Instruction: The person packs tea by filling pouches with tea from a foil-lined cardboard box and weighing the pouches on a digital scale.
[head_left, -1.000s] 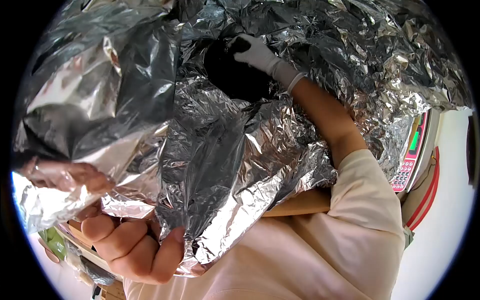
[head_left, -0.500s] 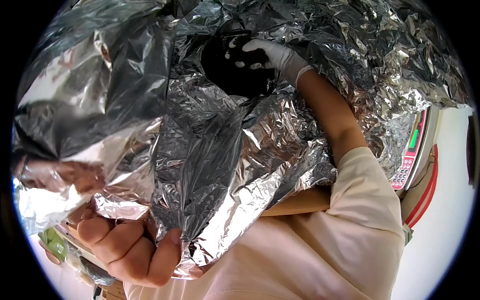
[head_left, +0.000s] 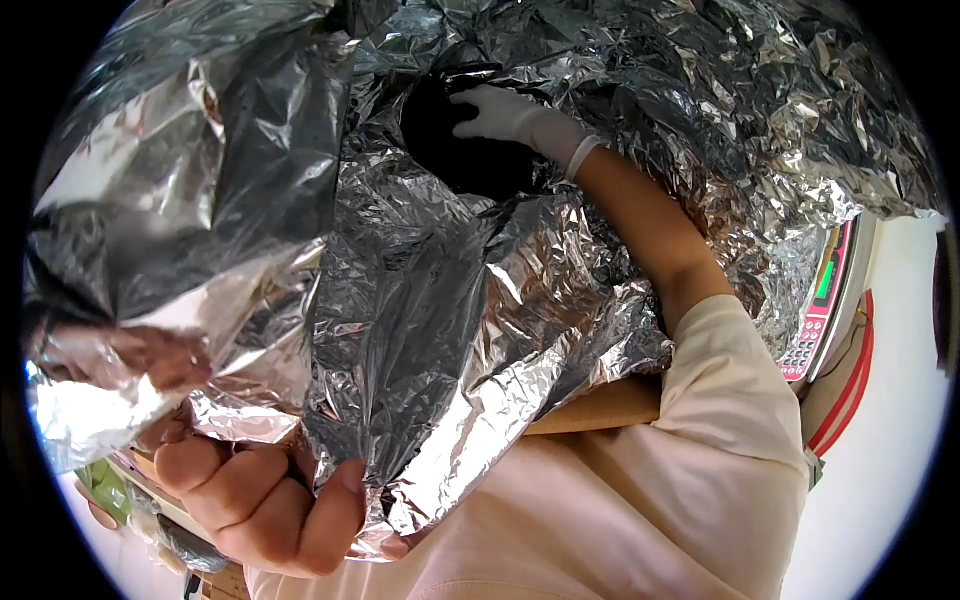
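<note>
A large crumpled silver foil bag [head_left: 400, 300] stretches across the view, with a black mass [head_left: 470, 165] showing deep inside it. My left hand [head_left: 260, 500] is closed around the bag's near edge at the lower left, the foil bunched by its thumb. My right hand [head_left: 505, 115], in a white glove, reaches down into the bag at the black mass. Its back faces me, and two digits show with a gap between them. The other fingertips are hidden in the dark.
At the right, beyond the foil, stands a scale with a red keypad panel [head_left: 803, 345] and green display. A red cable [head_left: 850, 400] hangs beside it. A brown cardboard-coloured edge [head_left: 595, 405] shows between bag and shirt. Plastic-wrapped items [head_left: 190, 545] lie at the lower left.
My right hand has turned from black-smeared fingers facing up to back up, and shifted slightly left. The black stuff no longer shows on it. My left hand keeps its hold.
</note>
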